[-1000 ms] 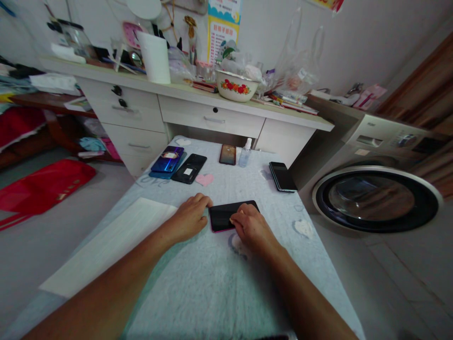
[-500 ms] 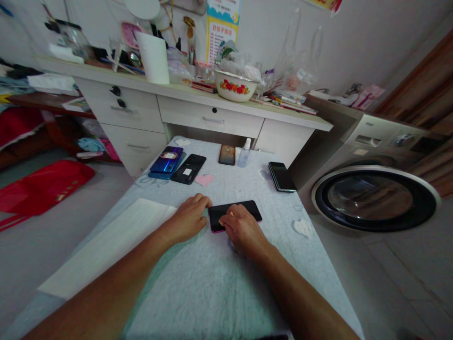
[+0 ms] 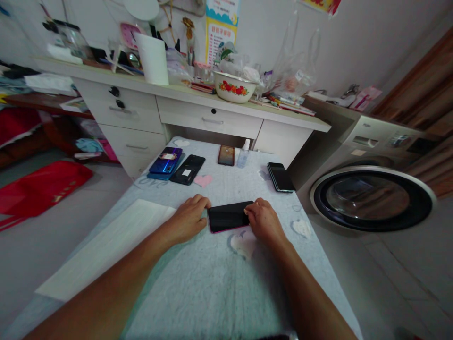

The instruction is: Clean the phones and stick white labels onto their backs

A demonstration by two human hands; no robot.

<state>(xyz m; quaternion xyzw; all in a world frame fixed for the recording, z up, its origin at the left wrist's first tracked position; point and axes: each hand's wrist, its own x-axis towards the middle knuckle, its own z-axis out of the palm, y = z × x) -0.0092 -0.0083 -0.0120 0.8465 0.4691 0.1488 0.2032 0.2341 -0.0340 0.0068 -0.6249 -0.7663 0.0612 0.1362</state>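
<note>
A phone with a dark screen and a pinkish edge lies flat on the cloth-covered table. My left hand rests at its left end, fingers bent and touching the phone's upper left corner. At the right end of the screen is my right hand, its fingers pinched together over something small and pale, mostly hidden by the fingertips. A long white sheet lies on the table under my left forearm.
Farther back lie a blue phone, a black phone, a brown-screened phone, a spray bottle and stacked dark phones. Beyond stand a drawer desk with a flowered bowl and a washing machine.
My right hand has slid right along the phone's screen, from its middle to its right end, uncovering a pink heart on the cloth. My left hand has stayed at the left end.
</note>
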